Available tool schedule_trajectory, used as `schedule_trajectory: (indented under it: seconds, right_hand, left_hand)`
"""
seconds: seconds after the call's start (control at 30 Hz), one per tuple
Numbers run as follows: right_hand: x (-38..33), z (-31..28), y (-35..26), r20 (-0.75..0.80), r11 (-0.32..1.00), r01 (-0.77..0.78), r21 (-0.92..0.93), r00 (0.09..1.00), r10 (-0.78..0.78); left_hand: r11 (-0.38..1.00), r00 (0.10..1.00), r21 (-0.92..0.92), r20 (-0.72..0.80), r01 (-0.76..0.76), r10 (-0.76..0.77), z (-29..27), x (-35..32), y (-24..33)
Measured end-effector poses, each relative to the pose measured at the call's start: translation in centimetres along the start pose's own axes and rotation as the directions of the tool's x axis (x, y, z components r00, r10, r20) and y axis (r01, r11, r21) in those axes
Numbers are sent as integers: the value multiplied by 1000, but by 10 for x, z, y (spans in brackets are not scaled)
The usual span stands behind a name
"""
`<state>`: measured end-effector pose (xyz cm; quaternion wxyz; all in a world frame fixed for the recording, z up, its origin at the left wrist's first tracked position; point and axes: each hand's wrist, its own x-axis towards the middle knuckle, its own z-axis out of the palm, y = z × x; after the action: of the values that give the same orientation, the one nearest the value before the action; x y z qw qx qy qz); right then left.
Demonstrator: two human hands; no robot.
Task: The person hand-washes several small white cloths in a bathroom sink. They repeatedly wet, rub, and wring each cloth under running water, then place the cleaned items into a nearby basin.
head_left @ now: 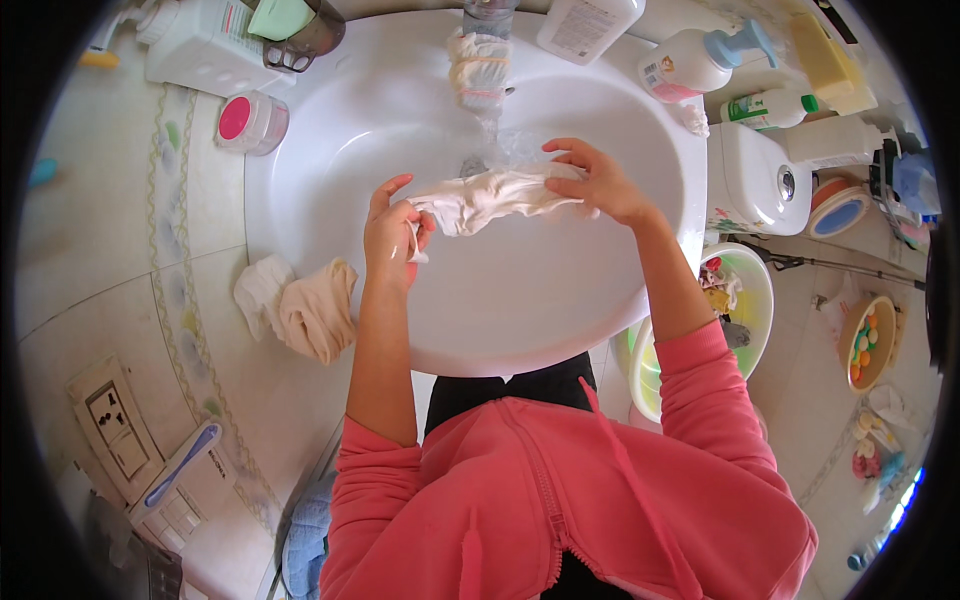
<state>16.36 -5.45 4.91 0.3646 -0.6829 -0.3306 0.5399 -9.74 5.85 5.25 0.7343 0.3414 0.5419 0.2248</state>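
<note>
A wet cream-white cloth [490, 197] is stretched between both hands over a white round sink [560, 300]. My left hand [392, 232] grips its left end. My right hand [598, 184] holds its right end. Water runs from the tap [488, 18] onto the cloth, and a pale rag [478, 68] is wrapped around the tap's spout. Both pink sleeves are pushed up the forearms.
Two crumpled cloths, white [260, 290] and beige [320, 310], lie on the sink's left rim. A pink-lidded jar [248, 120] stands at the back left. Bottles, a pump dispenser [700, 62] and a yellow sponge [825, 55] crowd the back right. A green-white basin [750, 300] sits on the floor at right.
</note>
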Motion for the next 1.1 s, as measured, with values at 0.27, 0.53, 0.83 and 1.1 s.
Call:
schedule_trajectory:
  seconds: [0.27,0.53,0.83,1.1]
  right_hand:
    - [14,16,17,-202,771,318,-551,846,-493]
    - [11,44,35,-13,883,261,-391,957,-289]
    - [-23,-9,-50,-165,894,441,-85,878,-449]
    - [-32,-4,-88,-185,870,460,-178,853,-489]
  left_hand:
    - [999,995,1,94,-32,32,24,-12,-2]
    - [993,991,-30,74,-111,113,33,-26,11]
    - [522,697,650,17,-553,717,11,-24,-6]
    - [824,818,122,-106,-553,565,22,-41,11]
